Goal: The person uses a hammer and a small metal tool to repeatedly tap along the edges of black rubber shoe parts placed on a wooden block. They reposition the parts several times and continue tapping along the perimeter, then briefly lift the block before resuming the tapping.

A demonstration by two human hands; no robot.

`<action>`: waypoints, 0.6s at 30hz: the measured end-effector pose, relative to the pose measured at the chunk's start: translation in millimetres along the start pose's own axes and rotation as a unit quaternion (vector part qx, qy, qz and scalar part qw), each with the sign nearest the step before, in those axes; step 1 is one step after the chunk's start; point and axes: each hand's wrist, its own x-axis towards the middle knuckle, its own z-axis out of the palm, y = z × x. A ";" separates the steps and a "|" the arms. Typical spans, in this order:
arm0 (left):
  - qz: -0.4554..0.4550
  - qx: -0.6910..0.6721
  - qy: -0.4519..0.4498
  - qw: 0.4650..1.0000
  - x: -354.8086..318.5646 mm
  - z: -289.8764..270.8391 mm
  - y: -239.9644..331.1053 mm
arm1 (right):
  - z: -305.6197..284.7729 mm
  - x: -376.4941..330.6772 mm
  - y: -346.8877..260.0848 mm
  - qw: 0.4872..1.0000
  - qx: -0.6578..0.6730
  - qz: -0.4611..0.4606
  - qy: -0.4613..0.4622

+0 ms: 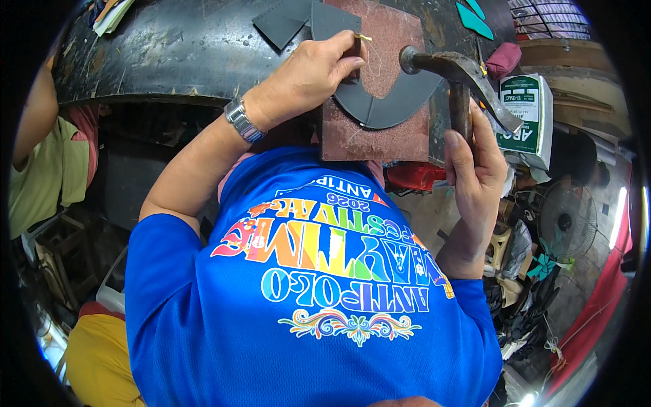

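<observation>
My left fingers [342, 57] are pinched shut on a small dark tool [357, 49] with a yellowish tip, pressing it upright onto the black curved piece [400, 102]; a thin thread trails off the tip toward three o'clock. That piece, a flat crescent of dark material, lies on a reddish-brown slab [380, 139] at about twelve o'clock from my chest, and the slab sits at the near edge of the dark, worn bench [183, 54]. My left hand [305, 81] rests its heel near the slab's nine-o'clock edge, a metal watch [242, 120] on the wrist. My right fingers [468, 156] are wrapped tight round the handle of a hammer [456, 71]; the head hangs over the slab's two-o'clock corner, its round face close to the curved piece, though I cannot tell if it touches. The right hand [478, 176] is at three o'clock of the slab. More black cut pieces [285, 20] lie at eleven o'clock on the bench, teal scraps [473, 20] at one o'clock. A white and green box [529, 108] stands past the hammer at three o'clock. Another person's arm [34, 115] shows at nine o'clock.
</observation>
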 end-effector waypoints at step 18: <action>0.161 0.139 0.004 0.977 -4.4 8.4 16.0 | 1.5 12.3 -9.8 0.971 0.182 -0.152 0.042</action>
